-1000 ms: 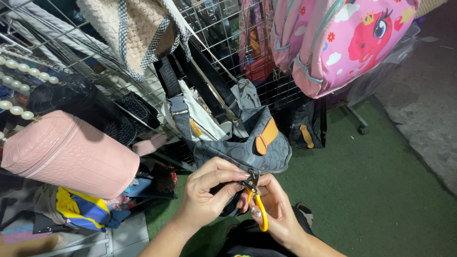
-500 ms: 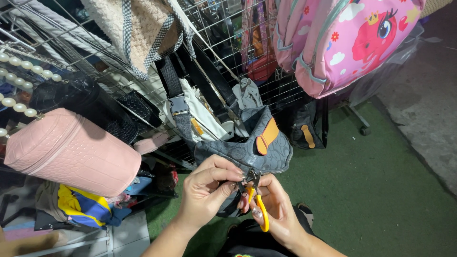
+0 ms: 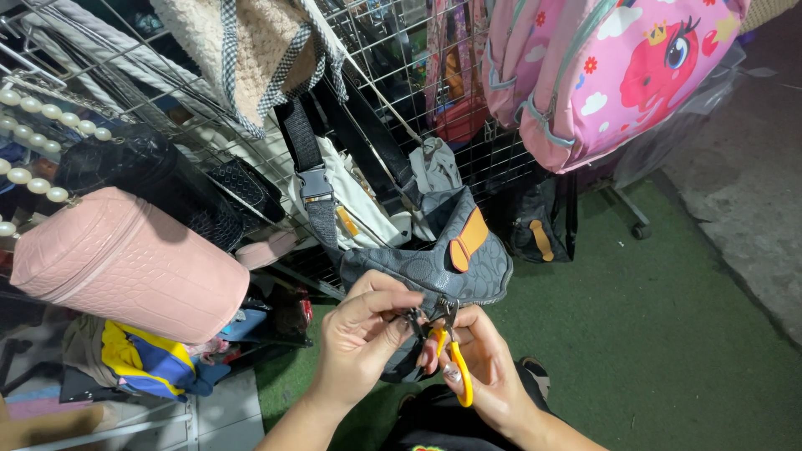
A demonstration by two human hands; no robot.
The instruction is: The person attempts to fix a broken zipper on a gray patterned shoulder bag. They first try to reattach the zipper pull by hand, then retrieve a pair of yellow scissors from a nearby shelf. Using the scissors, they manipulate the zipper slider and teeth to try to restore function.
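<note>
While the grey sling bag (image 3: pixel 455 259) hangs by its black strap (image 3: pixel 311 179) from the wire rack (image 3: pixel 393 50), your left hand (image 3: pixel 361 342) pinches its lower edge to steady the zipper hardware, and your right hand (image 3: pixel 489 372) grips the orange-handled pliers (image 3: pixel 451 355), tips on that hardware; pink cylinder bag (image 3: pixel 125 263) hangs well apart

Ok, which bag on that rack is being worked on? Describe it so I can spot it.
Start at the wire grid rack and follow the black buckled strap down. It ends in a small grey patterned sling bag, just above both hands. Its orange tab sets it apart from the pink cylinder bag to its left.
</note>
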